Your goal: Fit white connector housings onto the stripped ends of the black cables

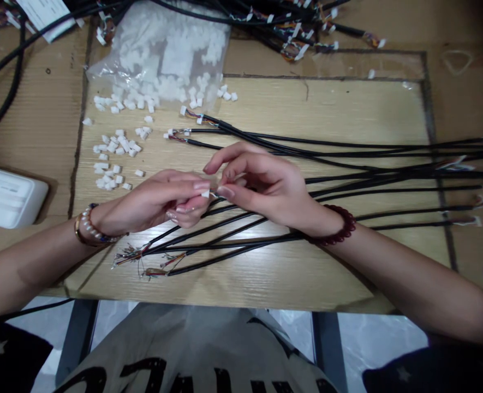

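Note:
My left hand [179, 199] pinches a small white connector [206, 194] between thumb and finger, near the middle of the table. Thin wires run from that connector to my right hand [257, 177], whose thumb and a finger close on the wires at the end of a black cable. Below my hands, several black cables [208, 246] end in bare, fanned-out wires [129, 255]. Above them lie other black cables [327, 142] with white connectors [183, 111] on their ends. Loose white connectors [120, 143] are scattered left of my hands.
An open clear plastic bag [171, 49] of white connectors lies at the back. Behind it is a heap of black cables [290, 27] with colored wire ends. A white device [10, 196] sits at the left. The table's front edge [225, 308] is near my body.

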The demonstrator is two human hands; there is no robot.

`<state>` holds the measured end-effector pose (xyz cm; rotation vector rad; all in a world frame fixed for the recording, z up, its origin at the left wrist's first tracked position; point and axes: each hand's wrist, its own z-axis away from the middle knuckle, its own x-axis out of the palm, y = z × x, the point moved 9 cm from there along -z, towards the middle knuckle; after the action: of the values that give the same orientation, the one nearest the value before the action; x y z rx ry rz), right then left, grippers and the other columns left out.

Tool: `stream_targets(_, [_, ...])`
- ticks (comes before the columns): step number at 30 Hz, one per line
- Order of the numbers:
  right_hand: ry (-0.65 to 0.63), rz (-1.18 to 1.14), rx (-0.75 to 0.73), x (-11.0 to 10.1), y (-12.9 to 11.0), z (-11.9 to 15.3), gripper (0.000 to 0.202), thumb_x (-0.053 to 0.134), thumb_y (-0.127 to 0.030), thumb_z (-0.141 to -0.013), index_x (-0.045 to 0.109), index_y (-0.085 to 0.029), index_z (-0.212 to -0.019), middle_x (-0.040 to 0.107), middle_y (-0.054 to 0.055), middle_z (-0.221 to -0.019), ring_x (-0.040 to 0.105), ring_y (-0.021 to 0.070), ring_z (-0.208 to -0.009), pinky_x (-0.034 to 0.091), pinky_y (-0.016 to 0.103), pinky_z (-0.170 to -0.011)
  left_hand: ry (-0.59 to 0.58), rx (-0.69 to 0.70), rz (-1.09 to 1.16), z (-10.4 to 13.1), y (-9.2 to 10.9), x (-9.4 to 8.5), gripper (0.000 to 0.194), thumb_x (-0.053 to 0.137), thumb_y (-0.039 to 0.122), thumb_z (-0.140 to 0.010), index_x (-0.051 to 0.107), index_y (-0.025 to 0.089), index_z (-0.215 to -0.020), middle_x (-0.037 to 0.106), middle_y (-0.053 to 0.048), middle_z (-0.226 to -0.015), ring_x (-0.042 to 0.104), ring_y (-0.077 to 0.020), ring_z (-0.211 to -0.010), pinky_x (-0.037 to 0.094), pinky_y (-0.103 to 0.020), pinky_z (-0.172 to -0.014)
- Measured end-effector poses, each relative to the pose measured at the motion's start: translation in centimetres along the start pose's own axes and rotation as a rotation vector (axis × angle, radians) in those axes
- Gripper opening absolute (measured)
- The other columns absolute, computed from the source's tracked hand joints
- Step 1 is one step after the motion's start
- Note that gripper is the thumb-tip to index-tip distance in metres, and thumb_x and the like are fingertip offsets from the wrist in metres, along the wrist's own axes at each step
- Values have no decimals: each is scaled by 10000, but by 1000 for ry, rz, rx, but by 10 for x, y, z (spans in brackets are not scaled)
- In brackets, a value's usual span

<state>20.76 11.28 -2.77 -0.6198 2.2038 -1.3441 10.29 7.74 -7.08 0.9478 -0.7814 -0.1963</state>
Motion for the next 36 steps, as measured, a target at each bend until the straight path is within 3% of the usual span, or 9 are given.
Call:
stream_targets(4, [181, -138, 221, -13, 19, 0, 122, 798, -239, -901, 760, -169, -808, 769, 49, -1101, 710, 117, -876, 539, 159, -526, 100, 53, 46, -2, 7, -8, 419, 606, 253, -999, 494, 147, -609, 316, 37, -562, 261, -72, -493, 263, -216, -492])
stream_targets(9, [262, -126, 273, -20, 24, 0, 137, 820, -161, -861, 804, -189, -727, 815, 25, -999, 750, 142, -928, 632, 193, -666, 153, 42, 59, -3, 6, -15, 411, 517, 177, -1013, 510, 138, -604, 298, 36, -564, 247, -77, -491, 254, -207, -474])
stream_targets(12, [261, -126, 274, -21, 24, 0, 146, 844, -176, -846, 809, -195, -706, 825, 24, -983, 758, 147, -948, 649, 206, -721, 155, 43, 55, -3, 5, -16, 410, 498, 157, -1016, 519, 133, -606, 309, 32, -569, 256, -76, -491, 269, -200, -474])
stream_targets(18, [242, -240, 289, -18, 30, -1, 75, 882, -223, -816, 826, -183, -784, 816, 43, -1001, 752, 132, -850, 620, 156, -564, 156, 48, 75, -4, 5, -16, 402, 588, 202, -991, 523, 127, -601, 315, 35, -569, 275, -61, -478, 284, -181, -463])
stream_targets(24, [234, -311, 329, -17, 35, 1, 118, 886, -246, -815, 816, -151, -818, 804, 52, -964, 732, 121, -779, 646, 186, -587, 158, 45, 73, -3, 4, -17, 395, 636, 226, -975, 528, 127, -608, 312, 38, -563, 284, -59, -475, 293, -173, -462])
stream_targets(31, [169, -232, 267, -12, 23, -2, 160, 852, -237, -853, 746, -143, -778, 770, 61, -1042, 686, 88, -749, 612, 167, -570, 146, 43, 55, -3, 4, -17, 424, 658, 281, -982, 512, 134, -612, 319, 38, -566, 287, -56, -475, 305, -179, -472])
stream_targets(36, [211, -163, 271, -14, 23, 2, 156, 839, -269, -866, 743, -160, -807, 756, 58, -1028, 697, 114, -798, 629, 185, -592, 147, 44, 44, -4, 4, -16, 417, 656, 278, -974, 513, 137, -608, 329, 35, -547, 277, -66, -480, 292, -188, -473])
